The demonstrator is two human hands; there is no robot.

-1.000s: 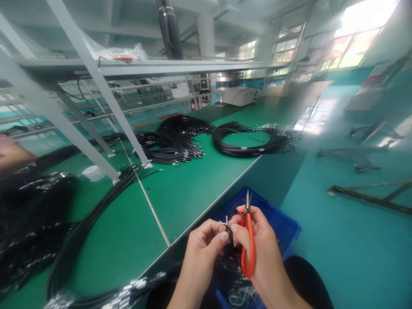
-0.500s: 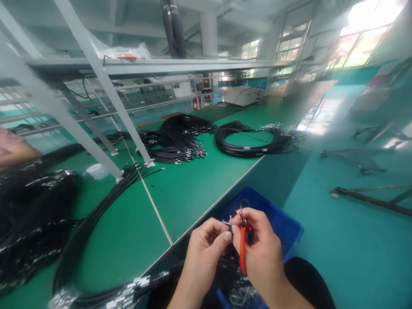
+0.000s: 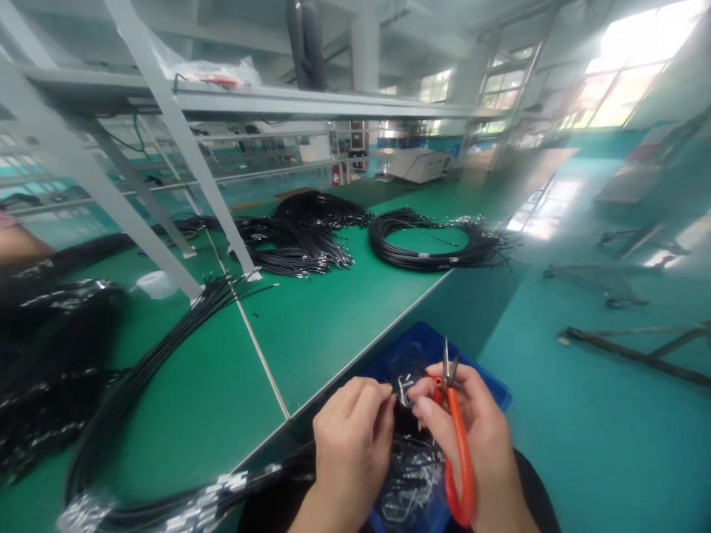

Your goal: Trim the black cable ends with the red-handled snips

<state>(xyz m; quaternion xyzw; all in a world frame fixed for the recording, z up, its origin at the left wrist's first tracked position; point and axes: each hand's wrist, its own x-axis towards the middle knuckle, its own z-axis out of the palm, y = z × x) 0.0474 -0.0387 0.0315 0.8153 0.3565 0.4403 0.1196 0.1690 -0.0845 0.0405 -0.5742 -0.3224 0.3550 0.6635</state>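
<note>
My right hand (image 3: pixel 481 437) is wrapped round scissors (image 3: pixel 460 455) with orange-red handles. Their pointed blades face up and stand slightly apart. To its left, my left hand (image 3: pixel 352 433) has its fingertips pinched together; whatever is between them is hidden. The two hands are apart, over a blue bin (image 3: pixel 494 385) that holds clear plastic wrap (image 3: pixel 408 481) and small white pieces (image 3: pixel 404 386). A bundle of black cables (image 3: pixel 167 348) curves across the table and runs in behind my left wrist, with silvery labels (image 3: pixel 222 488) along it.
On the green table (image 3: pixel 311 326) lie a coiled black cable bundle (image 3: pixel 411 259) and more cable piles (image 3: pixel 303 255). White shelf posts (image 3: pixel 194 148) rise at the left, near a white roll (image 3: pixel 158 285). Another person's arm (image 3: pixel 22 244) shows at the left edge.
My right hand has moved right and down, away from my left, and the scissors show more fully with blades parted. My left hand has turned, its back now toward me. The view has shifted slightly.
</note>
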